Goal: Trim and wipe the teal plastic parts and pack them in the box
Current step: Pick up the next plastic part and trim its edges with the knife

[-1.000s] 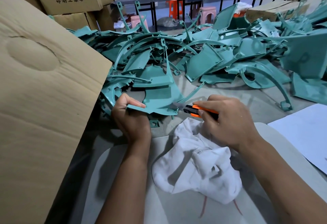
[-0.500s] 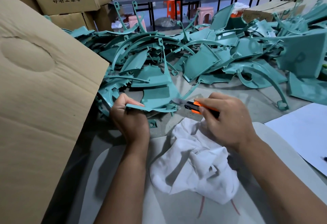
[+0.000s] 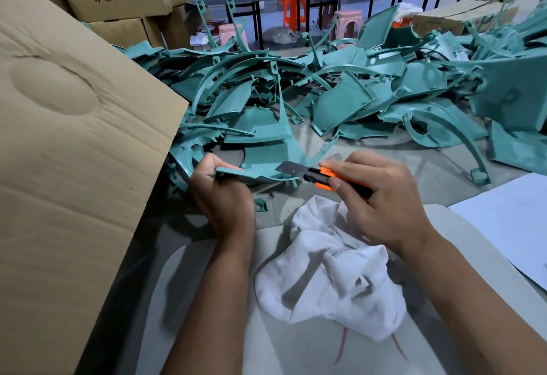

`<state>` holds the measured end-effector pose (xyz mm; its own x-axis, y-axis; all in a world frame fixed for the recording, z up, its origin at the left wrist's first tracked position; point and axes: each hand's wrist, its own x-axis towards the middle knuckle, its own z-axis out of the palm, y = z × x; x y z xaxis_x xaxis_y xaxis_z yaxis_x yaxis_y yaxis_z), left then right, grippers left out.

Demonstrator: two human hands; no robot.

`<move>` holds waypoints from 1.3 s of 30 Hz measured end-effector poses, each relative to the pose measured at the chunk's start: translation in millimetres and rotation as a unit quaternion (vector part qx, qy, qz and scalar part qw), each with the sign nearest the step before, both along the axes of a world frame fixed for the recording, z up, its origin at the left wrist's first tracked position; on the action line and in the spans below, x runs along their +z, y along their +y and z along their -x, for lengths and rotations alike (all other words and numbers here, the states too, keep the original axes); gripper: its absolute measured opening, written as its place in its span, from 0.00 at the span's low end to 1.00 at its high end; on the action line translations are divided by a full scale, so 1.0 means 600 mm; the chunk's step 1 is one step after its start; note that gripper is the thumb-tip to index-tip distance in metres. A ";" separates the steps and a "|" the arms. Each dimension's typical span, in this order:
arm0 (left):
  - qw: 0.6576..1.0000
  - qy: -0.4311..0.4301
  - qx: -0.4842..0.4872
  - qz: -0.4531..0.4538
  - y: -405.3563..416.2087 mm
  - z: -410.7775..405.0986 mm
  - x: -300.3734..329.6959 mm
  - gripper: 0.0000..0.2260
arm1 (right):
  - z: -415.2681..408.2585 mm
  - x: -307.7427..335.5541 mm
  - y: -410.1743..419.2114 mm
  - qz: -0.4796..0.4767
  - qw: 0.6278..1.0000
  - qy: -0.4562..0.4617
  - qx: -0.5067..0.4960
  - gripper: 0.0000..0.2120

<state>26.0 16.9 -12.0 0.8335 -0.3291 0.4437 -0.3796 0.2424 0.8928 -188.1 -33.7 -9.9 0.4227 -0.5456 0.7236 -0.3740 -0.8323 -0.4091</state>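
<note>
Head view: teal part (image 3: 266, 164) lengthwise left-right (left hand (image 3: 222, 197) gripping), knife (image 3: 319, 176) in right hand (image 3: 381, 200).

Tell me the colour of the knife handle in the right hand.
Orange with black, on the utility knife gripped by the right hand; head view.

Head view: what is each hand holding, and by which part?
The left hand pinches a teal plastic part by its near left edge. The right hand grips an orange utility knife by the handle, blade at the part's near edge.
</note>
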 end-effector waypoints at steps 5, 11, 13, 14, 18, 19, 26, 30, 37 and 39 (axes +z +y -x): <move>1.000 -0.014 -0.017 -0.017 0.003 -0.004 0.003 0.07 | 0.011 -0.004 -0.011 -0.015 0.992 0.040 -0.122 0.12; 0.907 -0.280 -0.280 -0.142 0.011 -0.024 -0.008 0.05 | 0.007 -0.002 -0.011 -0.040 0.989 -0.044 -0.137 0.11; 0.878 -0.340 -0.310 -0.132 0.005 -0.013 -0.014 0.07 | 0.005 -0.001 -0.012 -0.047 0.986 -0.028 -0.158 0.09; 0.877 -0.340 -0.317 -0.123 0.003 -0.007 -0.017 0.07 | 0.005 0.000 -0.011 -0.049 0.984 -0.028 -0.167 0.07; 0.931 -0.209 -0.293 -0.069 0.000 0.010 -0.016 0.04 | 0.008 0.010 -0.003 -0.066 0.979 -0.112 -0.154 0.05; 0.942 -0.191 -0.273 -0.041 0.000 0.011 -0.012 0.05 | 0.008 0.012 -0.001 -0.061 0.980 -0.119 -0.147 0.06; 0.938 -0.304 -0.167 -0.010 0.003 0.011 -0.001 0.09 | -0.020 0.007 0.021 -0.053 0.998 -0.022 -0.041 0.17; 0.931 -0.319 -0.178 -0.020 0.003 0.017 -0.004 0.07 | -0.022 0.003 0.017 -0.066 0.996 0.018 -0.054 0.17; 0.935 -0.306 -0.174 -0.049 0.007 0.024 -0.001 0.07 | -0.005 0.006 0.008 -0.053 0.992 -0.005 -0.117 0.15; 0.929 -0.323 -0.176 -0.045 0.008 0.029 0.000 0.08 | -0.016 0.011 0.019 -0.027 0.996 0.001 -0.081 0.15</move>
